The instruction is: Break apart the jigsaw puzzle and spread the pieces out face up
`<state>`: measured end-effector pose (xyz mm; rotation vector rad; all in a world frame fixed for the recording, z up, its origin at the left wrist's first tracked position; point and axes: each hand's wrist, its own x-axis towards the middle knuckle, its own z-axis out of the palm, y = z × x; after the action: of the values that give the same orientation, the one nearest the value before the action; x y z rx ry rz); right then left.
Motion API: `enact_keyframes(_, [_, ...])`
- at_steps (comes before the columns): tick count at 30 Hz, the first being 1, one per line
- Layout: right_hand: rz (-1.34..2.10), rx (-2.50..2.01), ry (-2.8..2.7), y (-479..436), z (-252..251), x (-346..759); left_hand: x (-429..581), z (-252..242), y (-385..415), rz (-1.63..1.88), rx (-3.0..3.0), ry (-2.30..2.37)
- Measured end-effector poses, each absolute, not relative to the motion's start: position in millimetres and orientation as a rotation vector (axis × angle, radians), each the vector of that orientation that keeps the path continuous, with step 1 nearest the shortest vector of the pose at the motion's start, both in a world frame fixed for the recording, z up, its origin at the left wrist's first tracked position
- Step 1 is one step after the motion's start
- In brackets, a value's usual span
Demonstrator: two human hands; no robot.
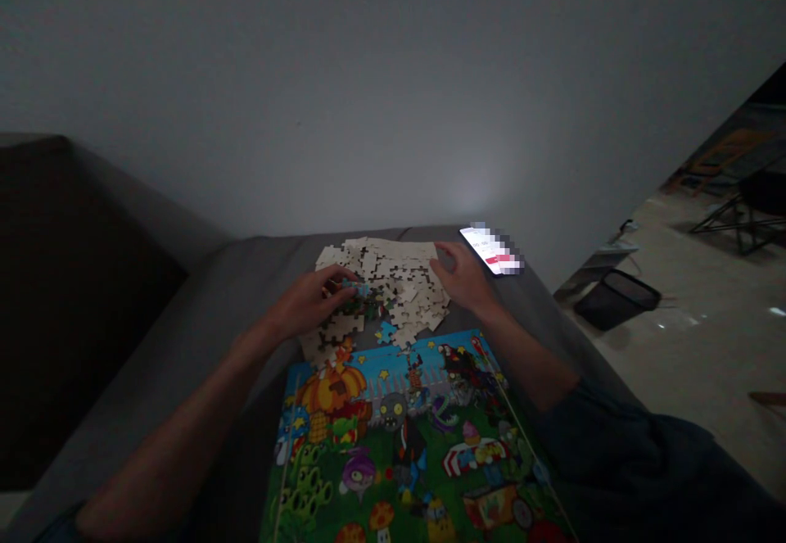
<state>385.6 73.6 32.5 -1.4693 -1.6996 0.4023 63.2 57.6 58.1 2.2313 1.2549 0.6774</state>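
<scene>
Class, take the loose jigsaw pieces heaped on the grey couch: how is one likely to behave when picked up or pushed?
A single jigsaw piece is probably light and fairly stiff, since it looks like thin card. Being flat, it likely won't roll, though it may slide. Pushed, the heap would probably drag neighbouring pieces along, because they overlap.

Bare, matt cardboard backs show on the jigsaw pieces (399, 281) at centre, above the smooth printed card of the puzzle picture (393, 445), on the matt grey cloth of the sofa (270, 281), beside the glossy glass of the phone (491, 250).
</scene>
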Motion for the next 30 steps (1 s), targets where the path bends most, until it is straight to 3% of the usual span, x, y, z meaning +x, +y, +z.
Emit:
enact_keyframes(6, [0.486, -1.637, -1.762, 96, 18, 379, 51, 76, 87, 0.692, 2.306, 1.418])
enact_keyframes(13, [0.571, -1.47, -1.796, 90, 3, 377, 59, 24, 116, 0.653, 2.266, 1.679])
enact_keyframes(23, [0.777, -1.145, -1.659, 89, 3, 368, 63, 19, 114, 0.748, 2.235, 1.505])
enact_keyframes(30, [0.675, -1.216, -1.638, 88, 10, 370, 67, 36, 111, 0.935, 2.118, 1.394])
